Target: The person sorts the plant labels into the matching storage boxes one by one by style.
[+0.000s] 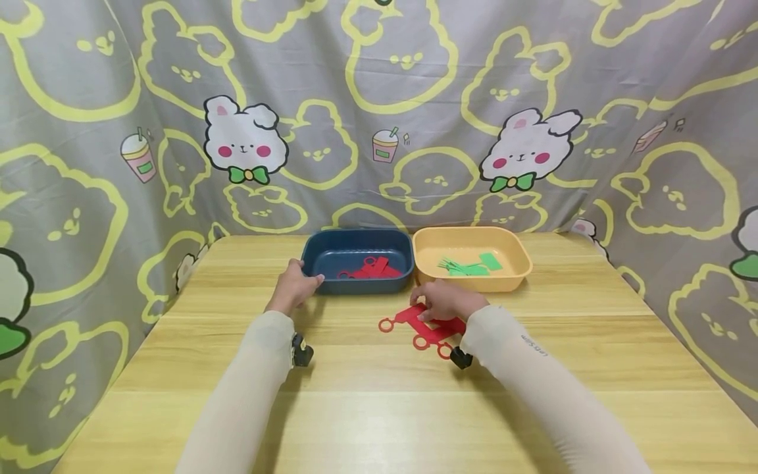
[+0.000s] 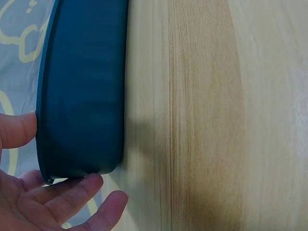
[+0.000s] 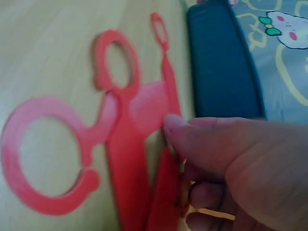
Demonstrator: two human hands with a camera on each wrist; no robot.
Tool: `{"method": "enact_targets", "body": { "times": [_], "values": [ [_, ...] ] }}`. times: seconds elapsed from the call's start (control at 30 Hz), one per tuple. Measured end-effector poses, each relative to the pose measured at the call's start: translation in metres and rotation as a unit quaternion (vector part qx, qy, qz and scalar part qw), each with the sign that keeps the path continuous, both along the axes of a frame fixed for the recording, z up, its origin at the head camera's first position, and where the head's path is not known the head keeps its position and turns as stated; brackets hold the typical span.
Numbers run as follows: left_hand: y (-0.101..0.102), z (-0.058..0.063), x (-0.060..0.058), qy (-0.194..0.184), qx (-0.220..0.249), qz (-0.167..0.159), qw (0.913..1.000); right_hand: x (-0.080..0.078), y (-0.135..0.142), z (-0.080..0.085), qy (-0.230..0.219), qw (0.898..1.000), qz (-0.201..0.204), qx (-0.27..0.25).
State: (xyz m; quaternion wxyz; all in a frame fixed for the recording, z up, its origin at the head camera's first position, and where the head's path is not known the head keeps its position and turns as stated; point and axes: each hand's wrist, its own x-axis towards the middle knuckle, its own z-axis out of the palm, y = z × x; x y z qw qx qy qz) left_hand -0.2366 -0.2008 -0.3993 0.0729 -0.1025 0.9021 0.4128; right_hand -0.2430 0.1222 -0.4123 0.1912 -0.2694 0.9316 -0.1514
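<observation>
My left hand point(image 1: 294, 288) grips the near left corner of a dark blue plastic bin point(image 1: 361, 286), thumb at the rim and fingers round the outside, as the left wrist view shows. Between thumb and fingers of my right hand point(image 1: 447, 301) are several flat red plastic tags with ring-shaped ends point(image 3: 127, 168), spread at different angles. They are just over the tabletop, in front of where the two bins meet. More red tags point(image 1: 381, 268) lie inside the blue bin, toward its right side. Part of the held bunch is hidden behind the right hand and sleeve.
A yellow-orange bin point(image 1: 491, 284) stands right beside the blue one and has green tags point(image 1: 490, 261) in it. Both are near the back edge of the wooden table point(image 1: 379, 408). Behind hangs a grey patterned curtain point(image 1: 331, 72).
</observation>
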Motion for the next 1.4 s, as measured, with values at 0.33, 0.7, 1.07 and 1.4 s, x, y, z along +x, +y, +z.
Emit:
{"method": "enact_targets", "body": {
  "times": [0.33, 0.7, 1.07, 1.4],
  "values": [
    [0.0011, 0.0001, -0.0004, 0.000, -0.001, 0.001, 1.0000, -0.0018, 0.0010, -0.0079, 0.038, 0.999, 0.028, 0.012],
    [-0.0007, -0.0007, 0.0011, 0.009, -0.003, -0.001, 1.0000, -0.0005, 0.0015, -0.0062, 0.053, 0.998, 0.034, -0.029],
    [0.0001, -0.0010, -0.0004, 0.004, 0.003, -0.002, 1.0000, -0.0028, 0.0036, -0.0077, 0.061, 0.995, 0.017, -0.073],
    [0.0012, 0.0017, 0.0017, 0.003, 0.010, 0.002, 0.9999, -0.0021, 0.0031, -0.0011, 0.049, 0.990, 0.017, -0.132]
  ]
}}
